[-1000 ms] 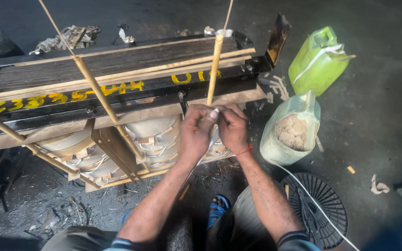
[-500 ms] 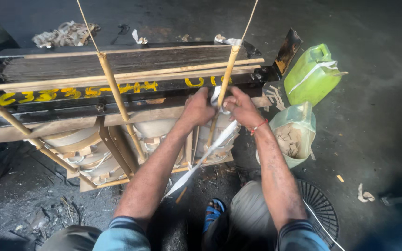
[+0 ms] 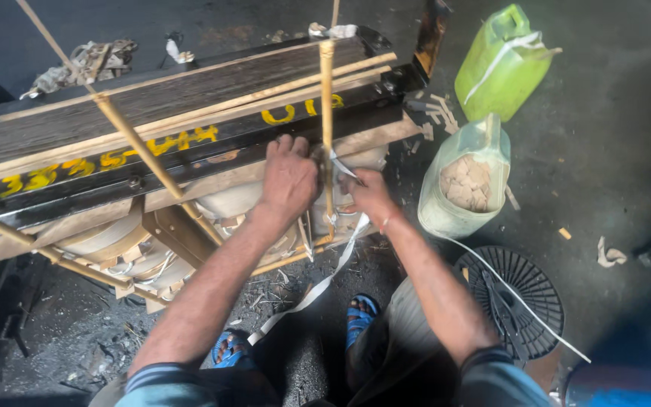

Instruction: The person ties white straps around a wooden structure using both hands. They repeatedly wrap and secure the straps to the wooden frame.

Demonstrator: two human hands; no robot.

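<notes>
Left hand: the left hand [image 3: 289, 177] is closed in a fist around the upright bamboo stick [image 3: 327, 136], pressed against the front of the frame.
Right hand: the right hand [image 3: 369, 194], just right of the stick, pinches a white tape strip [image 3: 318, 286] at the stick; how tightly, I cannot tell.
Left of the hands: a long dark frame with yellow markings [image 3: 152, 143], crossed by slanted bamboo sticks, pale coils beneath.
Progress: judging by the loose tape trailing down to the floor, the binding looks only partly done.
Right of the hands: a clear bag of wood pieces [image 3: 465, 181], a green jerrycan [image 3: 502, 64] beyond, a black fan grille [image 3: 514, 298] nearer the feet.
</notes>
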